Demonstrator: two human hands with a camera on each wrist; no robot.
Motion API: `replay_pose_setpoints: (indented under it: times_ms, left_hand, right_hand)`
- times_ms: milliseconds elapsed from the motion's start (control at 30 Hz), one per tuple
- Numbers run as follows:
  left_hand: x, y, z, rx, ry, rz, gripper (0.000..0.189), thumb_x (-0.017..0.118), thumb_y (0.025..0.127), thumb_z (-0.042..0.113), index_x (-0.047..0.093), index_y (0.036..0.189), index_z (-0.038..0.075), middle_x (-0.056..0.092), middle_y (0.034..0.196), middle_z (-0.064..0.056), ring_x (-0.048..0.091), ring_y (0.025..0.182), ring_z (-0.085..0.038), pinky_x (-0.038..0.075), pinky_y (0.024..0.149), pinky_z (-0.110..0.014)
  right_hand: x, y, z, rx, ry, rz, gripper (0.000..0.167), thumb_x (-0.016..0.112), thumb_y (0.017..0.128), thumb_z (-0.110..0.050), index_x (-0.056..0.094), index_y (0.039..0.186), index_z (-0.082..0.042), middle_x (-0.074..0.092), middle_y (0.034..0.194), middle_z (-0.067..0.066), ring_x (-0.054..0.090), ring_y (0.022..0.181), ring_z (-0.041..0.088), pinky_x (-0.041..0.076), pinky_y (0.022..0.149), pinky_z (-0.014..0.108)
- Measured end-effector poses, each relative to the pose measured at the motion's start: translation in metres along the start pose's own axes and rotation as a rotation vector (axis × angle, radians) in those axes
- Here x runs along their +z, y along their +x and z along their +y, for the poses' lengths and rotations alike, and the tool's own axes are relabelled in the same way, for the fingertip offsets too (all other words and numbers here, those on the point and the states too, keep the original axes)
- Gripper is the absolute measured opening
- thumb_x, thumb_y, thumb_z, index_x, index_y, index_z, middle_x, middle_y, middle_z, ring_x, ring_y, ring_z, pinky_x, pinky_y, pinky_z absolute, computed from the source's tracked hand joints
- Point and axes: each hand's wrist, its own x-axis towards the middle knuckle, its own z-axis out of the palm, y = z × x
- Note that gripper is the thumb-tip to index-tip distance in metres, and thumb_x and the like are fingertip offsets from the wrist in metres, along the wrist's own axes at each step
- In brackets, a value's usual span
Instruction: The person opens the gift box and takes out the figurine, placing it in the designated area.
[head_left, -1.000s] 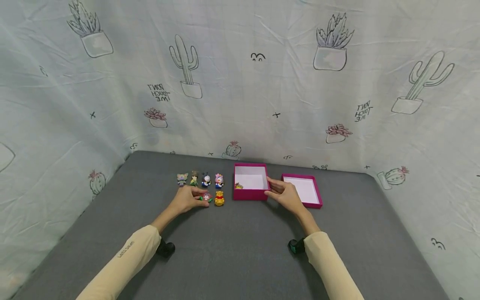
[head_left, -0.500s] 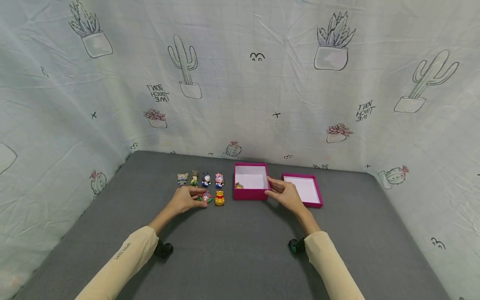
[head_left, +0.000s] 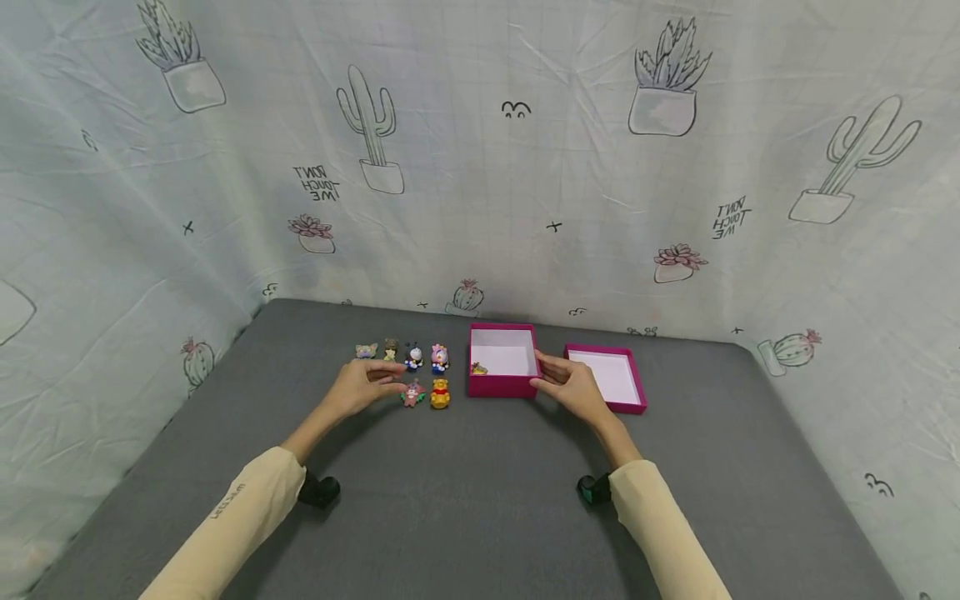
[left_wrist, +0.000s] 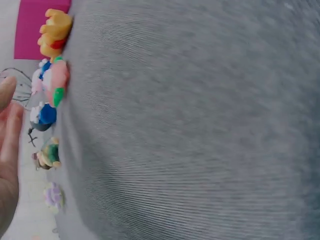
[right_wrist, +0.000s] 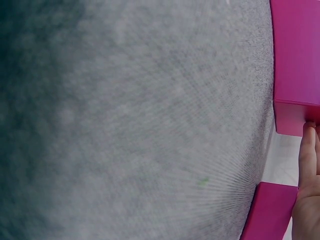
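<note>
In the head view, my left hand (head_left: 362, 387) is just left of a small pink figurine with green sides (head_left: 412, 394); a gap shows between its fingers and thumb, with nothing held. The figurine stands beside a yellow bear figurine in red (head_left: 439, 395). Behind them is a row: a pink-and-blue figurine (head_left: 439, 360), a white-and-blue one (head_left: 414, 358), a green one (head_left: 390, 351) and a greyish eared one (head_left: 366, 352), the last two partly covered by my hand. Extended fingers of my right hand (head_left: 573, 389) touch the right side of the magenta box (head_left: 502, 387).
A small yellowish figurine (head_left: 478, 368) lies in the box's front left corner. The box's magenta lid (head_left: 641, 388), white inside up, lies to the right, partly behind my right hand. A grey cloth (head_left: 480, 500) covers the table, and a printed curtain (head_left: 480, 167) hangs behind.
My left hand has let go of the pink figurine and drawn back to the left, leaving it in front of the row. My right hand stays at the box.
</note>
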Motion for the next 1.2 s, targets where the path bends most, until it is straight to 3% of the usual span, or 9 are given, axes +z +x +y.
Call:
replay_pose_setpoints:
  times_ms: [100, 233, 400, 667, 867, 1033, 1200]
  left_hand:
    - [-0.002, 0.004, 0.006, 0.102, -0.055, 0.017, 0.030, 0.071, 0.086, 0.008, 0.068, 0.112, -0.006, 0.068, 0.108, -0.021, 0.068, 0.097, -0.028, 0.056, 0.078, -0.027]
    - [0.001, 0.013, 0.018, 0.135, -0.088, 0.056, 0.026, 0.070, 0.087, 0.013, 0.071, 0.110, 0.001, 0.070, 0.108, -0.014, 0.069, 0.094, -0.019, 0.056, 0.078, -0.028]
    - [0.007, 0.026, 0.037, 0.108, -0.146, 0.078, 0.026, 0.071, 0.087, 0.019, 0.072, 0.110, 0.007, 0.070, 0.109, -0.009, 0.068, 0.096, -0.016, 0.055, 0.082, -0.031]
    - [0.026, 0.040, 0.063, 0.026, -0.334, 0.062, 0.031, 0.069, 0.089, 0.014, 0.067, 0.116, -0.001, 0.066, 0.116, -0.017, 0.066, 0.103, -0.021, 0.049, 0.094, -0.046]
    - [0.042, 0.051, 0.077, -0.027, -0.320, 0.042, 0.035, 0.068, 0.090, 0.015, 0.065, 0.119, -0.003, 0.066, 0.117, -0.015, 0.063, 0.108, -0.027, 0.049, 0.095, -0.044]
    - [0.057, 0.058, 0.081, -0.089, -0.326, 0.024, 0.034, 0.069, 0.090, 0.015, 0.066, 0.119, -0.002, 0.067, 0.115, -0.013, 0.063, 0.107, -0.025, 0.047, 0.097, -0.046]
    - [0.067, 0.060, 0.084, -0.091, -0.313, 0.020, 0.034, 0.069, 0.090, 0.014, 0.065, 0.119, -0.003, 0.068, 0.114, -0.013, 0.063, 0.106, -0.027, 0.047, 0.097, -0.044]
  right_hand:
    - [0.000, 0.000, 0.000, 0.000, 0.004, 0.000, 0.051, 0.072, 0.081, 0.006, 0.053, 0.129, 0.012, 0.052, 0.127, 0.032, 0.053, 0.117, 0.043, 0.049, 0.088, 0.037]
    - [0.000, 0.000, 0.000, -0.011, 0.016, 0.004, 0.051, 0.072, 0.081, 0.007, 0.053, 0.128, 0.014, 0.052, 0.127, 0.033, 0.053, 0.116, 0.044, 0.048, 0.088, 0.038]
    - [0.001, 0.000, 0.000, -0.027, 0.034, 0.003, 0.051, 0.072, 0.080, 0.008, 0.054, 0.127, 0.014, 0.052, 0.126, 0.034, 0.052, 0.115, 0.046, 0.048, 0.089, 0.041]
    - [0.002, 0.000, 0.006, -0.045, 0.043, 0.006, 0.051, 0.073, 0.080, 0.007, 0.054, 0.127, 0.014, 0.052, 0.125, 0.034, 0.053, 0.115, 0.046, 0.050, 0.087, 0.035]
    - [0.003, 0.004, 0.027, -0.064, 0.035, 0.030, 0.051, 0.075, 0.080, 0.002, 0.055, 0.126, 0.013, 0.054, 0.125, 0.031, 0.055, 0.115, 0.041, 0.051, 0.086, 0.030]
    - [0.002, -0.001, 0.004, -0.053, 0.051, 0.011, 0.049, 0.072, 0.080, 0.008, 0.054, 0.125, 0.016, 0.052, 0.125, 0.036, 0.052, 0.115, 0.048, 0.048, 0.088, 0.042]
    - [0.003, -0.003, -0.004, -0.030, 0.052, 0.007, 0.049, 0.071, 0.080, 0.010, 0.053, 0.126, 0.015, 0.051, 0.126, 0.035, 0.051, 0.116, 0.048, 0.047, 0.089, 0.045]
